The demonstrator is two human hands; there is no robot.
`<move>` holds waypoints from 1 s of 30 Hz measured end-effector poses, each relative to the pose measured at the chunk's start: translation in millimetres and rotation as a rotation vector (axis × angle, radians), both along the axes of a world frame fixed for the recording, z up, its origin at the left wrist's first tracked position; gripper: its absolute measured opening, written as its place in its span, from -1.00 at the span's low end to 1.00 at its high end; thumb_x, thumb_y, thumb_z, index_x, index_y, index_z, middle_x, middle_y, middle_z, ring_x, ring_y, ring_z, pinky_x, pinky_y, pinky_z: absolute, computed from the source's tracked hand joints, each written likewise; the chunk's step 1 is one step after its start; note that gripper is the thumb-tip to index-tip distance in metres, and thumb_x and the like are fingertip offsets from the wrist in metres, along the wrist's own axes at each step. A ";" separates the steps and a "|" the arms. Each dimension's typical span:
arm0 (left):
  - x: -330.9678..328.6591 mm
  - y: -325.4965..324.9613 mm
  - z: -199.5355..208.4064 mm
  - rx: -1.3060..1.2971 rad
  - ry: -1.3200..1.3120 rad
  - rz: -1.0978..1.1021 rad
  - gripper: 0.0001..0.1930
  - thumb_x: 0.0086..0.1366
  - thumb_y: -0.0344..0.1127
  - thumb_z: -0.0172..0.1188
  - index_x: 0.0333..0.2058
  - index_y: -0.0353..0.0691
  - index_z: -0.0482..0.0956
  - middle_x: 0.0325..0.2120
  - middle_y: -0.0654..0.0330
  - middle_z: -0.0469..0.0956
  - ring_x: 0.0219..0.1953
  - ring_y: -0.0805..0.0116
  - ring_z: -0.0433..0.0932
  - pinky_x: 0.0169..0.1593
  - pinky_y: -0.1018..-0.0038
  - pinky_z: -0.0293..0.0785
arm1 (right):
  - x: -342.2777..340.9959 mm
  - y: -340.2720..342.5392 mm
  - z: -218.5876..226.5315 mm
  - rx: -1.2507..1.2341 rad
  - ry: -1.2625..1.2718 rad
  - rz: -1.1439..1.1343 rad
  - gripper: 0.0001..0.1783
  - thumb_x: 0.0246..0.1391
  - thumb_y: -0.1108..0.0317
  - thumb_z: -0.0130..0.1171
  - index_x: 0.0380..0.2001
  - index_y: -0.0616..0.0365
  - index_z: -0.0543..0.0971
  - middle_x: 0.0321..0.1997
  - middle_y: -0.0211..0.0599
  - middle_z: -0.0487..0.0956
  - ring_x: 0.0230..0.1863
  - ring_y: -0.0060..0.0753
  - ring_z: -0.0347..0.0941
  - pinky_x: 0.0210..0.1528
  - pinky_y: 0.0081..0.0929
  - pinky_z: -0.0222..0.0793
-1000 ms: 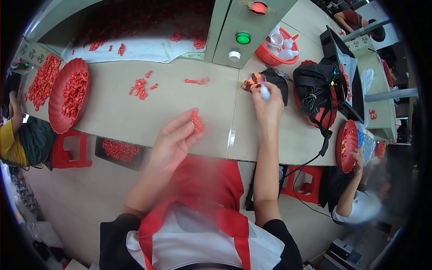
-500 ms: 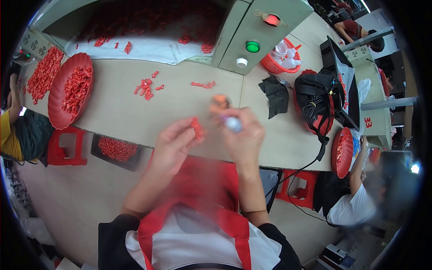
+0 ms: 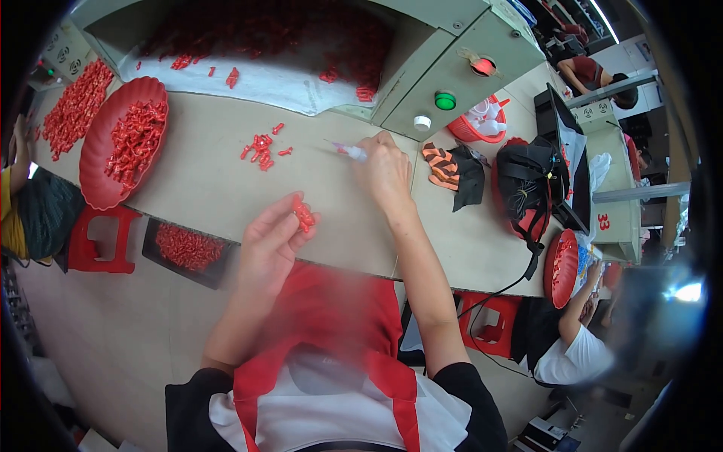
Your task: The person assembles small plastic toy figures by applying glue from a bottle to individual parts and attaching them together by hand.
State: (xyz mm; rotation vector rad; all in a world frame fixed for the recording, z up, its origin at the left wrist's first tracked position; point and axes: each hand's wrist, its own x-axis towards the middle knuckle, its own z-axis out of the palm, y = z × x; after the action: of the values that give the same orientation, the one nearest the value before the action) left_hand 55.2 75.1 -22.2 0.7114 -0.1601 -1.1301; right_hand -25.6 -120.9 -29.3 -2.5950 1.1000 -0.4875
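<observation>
My left hand [image 3: 273,237] pinches a small glossy red figure-like plastic piece [image 3: 304,216] between thumb and fingers, above the near edge of the table. Farther forward and to the right, my right hand [image 3: 385,172] is closed around a needle-tipped bottle [image 3: 352,152]. Its thin tip points left, and most of its body is hidden in the hand. Several loose red pieces [image 3: 260,151] lie in a small heap on the tabletop to the left of that tip. An orange-and-black striped cloth [image 3: 441,167] rests by a black cloth [image 3: 468,179], right of my right hand.
A scalloped red tray [image 3: 92,162] of red pieces stands at left. The grey-green machine [image 3: 418,83] has more pieces inside its opening. At right are a red basket [image 3: 471,134] of bottles, a black bag [image 3: 520,162] and trailing cables. Co-workers sit on both sides.
My right hand has moved forward with the needle-tipped bottle. The striped cloth, blurred beside that hand before, now lies at right by the black cloth. My left hand still holds the red piece.
</observation>
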 end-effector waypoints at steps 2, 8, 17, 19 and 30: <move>0.9 0.6 -1.0 0.004 0.009 0.020 -0.66 0.25 -0.48 -0.03 0.00 -0.43 0.32 -0.22 0.09 0.47 -0.12 0.27 0.49 -0.09 0.50 0.46 | -7.0 -2.1 1.1 0.053 -0.143 -0.001 -0.83 -0.21 0.38 0.21 -0.44 0.14 0.57 -0.35 -0.18 0.49 -0.41 -0.10 0.45 -0.35 -0.26 0.35; -5.4 -11.5 -0.8 0.026 0.037 -0.034 -0.66 0.24 -0.47 -0.01 -0.01 -0.43 0.33 -0.22 0.11 0.48 -0.12 0.28 0.49 -0.09 0.50 0.46 | -32.4 6.0 -3.2 0.309 -0.425 -0.168 -0.81 -0.17 0.34 0.19 -0.44 0.21 0.57 -0.40 -0.20 0.55 -0.42 -0.30 0.47 -0.33 -0.44 0.36; -10.7 -15.8 -1.2 0.030 0.052 -0.020 -0.65 0.23 -0.49 0.01 0.01 -0.42 0.31 -0.21 0.07 0.48 -0.14 0.27 0.52 -0.12 0.54 0.53 | -22.4 21.1 -2.1 0.195 -0.193 -0.037 -0.80 -0.14 0.33 0.19 -0.41 0.19 0.55 -0.42 -0.16 0.54 -0.46 -0.19 0.47 -0.36 -0.39 0.36; -11.2 -13.4 -0.4 0.027 0.055 0.002 -0.65 0.23 -0.49 0.00 0.01 -0.42 0.32 -0.21 0.06 0.48 -0.14 0.27 0.52 -0.12 0.53 0.54 | -24.7 19.3 -3.8 0.132 -0.141 -0.002 -0.82 -0.14 0.35 0.19 -0.42 0.20 0.55 -0.44 -0.18 0.54 -0.50 -0.25 0.47 -0.40 -0.41 0.37; -30.0 -29.5 10.5 0.045 0.020 -0.137 -0.68 0.24 -0.46 -0.01 -0.02 -0.40 0.36 -0.23 0.10 0.49 -0.12 0.27 0.49 -0.09 0.50 0.46 | -85.9 39.1 19.6 1.559 -1.044 -0.015 -0.85 0.00 0.45 0.07 -0.33 0.28 0.45 -0.50 -0.23 0.51 -0.65 -0.54 0.34 -0.63 -0.61 0.22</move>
State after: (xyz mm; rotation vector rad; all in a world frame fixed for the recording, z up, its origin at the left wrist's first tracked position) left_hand 25.3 45.6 -11.7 0.7373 -0.1696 -1.2745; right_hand -111.5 -81.8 -9.8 -0.7556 0.5911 -0.5226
